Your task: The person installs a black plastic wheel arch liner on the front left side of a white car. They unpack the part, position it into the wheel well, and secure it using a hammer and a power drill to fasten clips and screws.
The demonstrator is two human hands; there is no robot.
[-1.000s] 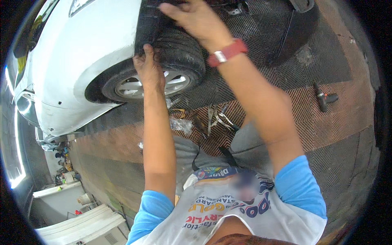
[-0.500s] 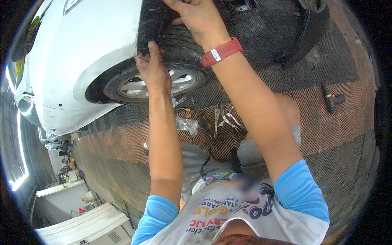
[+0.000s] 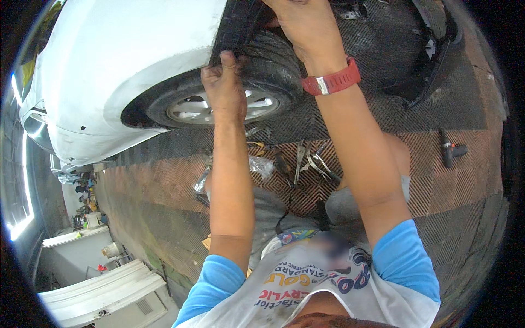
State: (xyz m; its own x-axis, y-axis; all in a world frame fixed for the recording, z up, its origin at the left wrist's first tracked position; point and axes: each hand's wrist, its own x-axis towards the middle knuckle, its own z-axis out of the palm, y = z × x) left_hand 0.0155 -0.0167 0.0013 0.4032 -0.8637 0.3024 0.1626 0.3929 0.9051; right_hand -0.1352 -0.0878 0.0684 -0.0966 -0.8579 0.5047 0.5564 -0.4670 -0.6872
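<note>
My left hand is closed at the lower corner of the white car fender, thumb pointing up, its fingers around the edge of the black wheel-arch liner. Just below and behind it is the tire with its silver alloy wheel. My right hand, with a red band on the wrist, reaches up in front of the dark opening right of the liner. The upper frame edge cuts off its fingertips, so what they touch is hidden.
Pliers and other hand tools lie on the ribbed floor mat by my knees, beside a clear plastic bag. A cordless drill rests at the right. Beyond it is a black bumper. White cabinets stand lower left.
The car and floor have shifted in view as my head moved. My right hand has moved right, away from the liner, and higher out of view. My left hand stays at the fender's lower corner.
</note>
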